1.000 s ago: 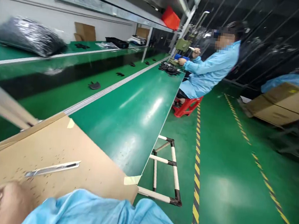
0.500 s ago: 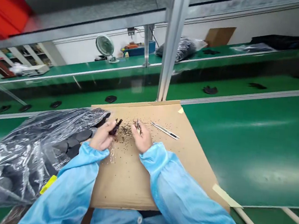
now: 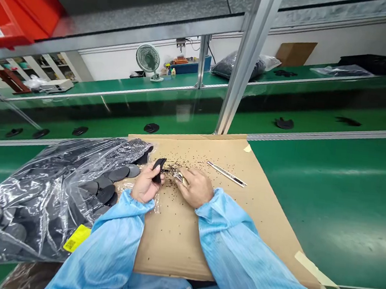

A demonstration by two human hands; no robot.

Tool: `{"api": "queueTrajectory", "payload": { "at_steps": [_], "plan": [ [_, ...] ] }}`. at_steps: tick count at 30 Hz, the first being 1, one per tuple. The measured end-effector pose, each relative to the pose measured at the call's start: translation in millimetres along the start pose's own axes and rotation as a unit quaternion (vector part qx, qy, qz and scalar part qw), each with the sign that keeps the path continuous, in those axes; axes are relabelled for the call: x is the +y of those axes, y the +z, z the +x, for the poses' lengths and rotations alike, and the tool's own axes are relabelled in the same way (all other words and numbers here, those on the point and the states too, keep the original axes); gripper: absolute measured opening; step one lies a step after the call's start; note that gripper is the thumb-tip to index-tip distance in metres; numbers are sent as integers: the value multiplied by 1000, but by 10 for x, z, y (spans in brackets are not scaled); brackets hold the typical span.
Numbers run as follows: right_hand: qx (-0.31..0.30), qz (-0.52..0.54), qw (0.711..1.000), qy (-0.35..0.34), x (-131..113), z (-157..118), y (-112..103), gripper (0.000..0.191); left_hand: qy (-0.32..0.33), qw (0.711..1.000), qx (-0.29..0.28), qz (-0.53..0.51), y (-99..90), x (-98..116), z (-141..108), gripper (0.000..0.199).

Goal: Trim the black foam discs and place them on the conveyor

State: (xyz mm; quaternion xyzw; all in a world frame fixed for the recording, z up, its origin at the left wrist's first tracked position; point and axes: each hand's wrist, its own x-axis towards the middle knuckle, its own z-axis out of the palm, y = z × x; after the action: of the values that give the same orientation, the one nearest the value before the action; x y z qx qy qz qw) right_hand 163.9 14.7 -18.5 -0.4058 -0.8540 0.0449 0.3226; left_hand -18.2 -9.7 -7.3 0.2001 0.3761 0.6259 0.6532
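Note:
My left hand point(image 3: 145, 184) grips a black disc-like part point(image 3: 159, 169), tilted on edge between thumb and fingers. My right hand point(image 3: 198, 187) is closed around a small silver clipper point(image 3: 179, 176), mostly hidden by the fingers. The clipper's tip is close to the right side of the black part; whether they touch I cannot tell. Below both hands, tiny black scraps point(image 3: 173, 166) are scattered over a cardboard sheet point(image 3: 175, 248). A slim silver craft knife point(image 3: 227, 174) lies on the cardboard, beyond my right hand.
To the left, a clear plastic bag point(image 3: 47, 184) full of black discs spills some onto the cardboard. A metal post point(image 3: 245, 67) rises behind the cardboard. Several black parts, one of them a dark disc point(image 3: 151, 127), lie on the green belt. A red bin point(image 3: 25, 2) is upper left.
The view has shifted, so the scene sits further right. My right hand has turned palm-down and brought the clipper nearer the black part, which now shows its broad side.

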Motion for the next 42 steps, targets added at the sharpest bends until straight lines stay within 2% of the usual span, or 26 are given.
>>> {"api": "queueTrajectory", "payload": {
  "at_steps": [10, 20, 37, 42],
  "plan": [
    [-12, 5, 1000, -1, -24, -8, -8, 33, -16, 1000, -7, -19, 58, -6, -44, 29],
    [-6, 19, 1000, 4, -33, -12, -6, 31, 7, 1000, -27, -12, 60, -25, -58, 29],
    [10, 74, 997, 27, -66, -22, 5, 28, 30, 999, -18, -13, 78, -27, -73, 35],
    [2, 55, 998, 21, -61, -19, 0, 28, 27, 999, -22, -7, 84, -26, -80, 35]
  ]
}}
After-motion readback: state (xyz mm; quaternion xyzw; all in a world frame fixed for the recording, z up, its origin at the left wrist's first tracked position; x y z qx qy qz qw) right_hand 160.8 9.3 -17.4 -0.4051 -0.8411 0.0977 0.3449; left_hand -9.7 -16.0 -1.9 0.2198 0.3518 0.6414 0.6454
